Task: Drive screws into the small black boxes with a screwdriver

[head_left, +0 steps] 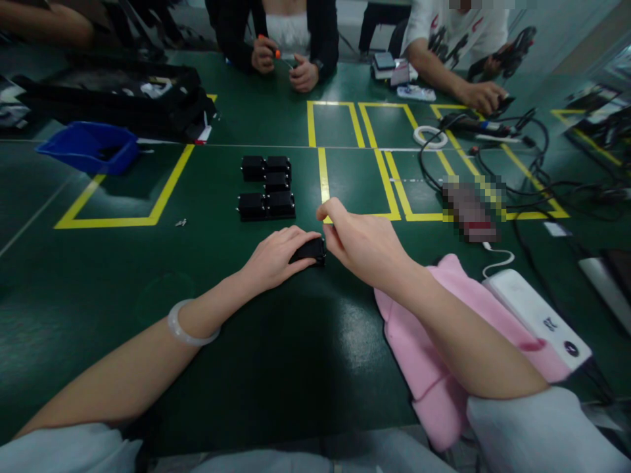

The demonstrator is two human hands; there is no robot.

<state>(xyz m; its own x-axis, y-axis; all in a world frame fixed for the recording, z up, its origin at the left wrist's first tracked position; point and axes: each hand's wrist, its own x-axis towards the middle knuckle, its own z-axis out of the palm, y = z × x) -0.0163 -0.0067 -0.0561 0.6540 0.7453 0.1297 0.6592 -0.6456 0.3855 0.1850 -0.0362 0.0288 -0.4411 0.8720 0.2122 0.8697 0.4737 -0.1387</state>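
My left hand (279, 257) is wrapped round a small black block-shaped part (310, 250) on the green table, thumb on the near side and fingers on the far side. A small metal bit shows at the part's right end. Just right of that end is my right hand (355, 240), its fingers curled and thumb and index finger pinched together. Whatever the pinch may hold is hidden or too small to make out. Beyond my hands sit several similar black parts (267, 205) in a cluster, with small metal bits at their ends.
Tiny metal pieces (181, 223) lie left of the black parts. A blue bin (91, 147) stands farther left. Pink cloth (409, 335) lies under my right forearm, beside a white power bank (537, 318). Black cables (537, 167) tangle at right. Two people work across the table.
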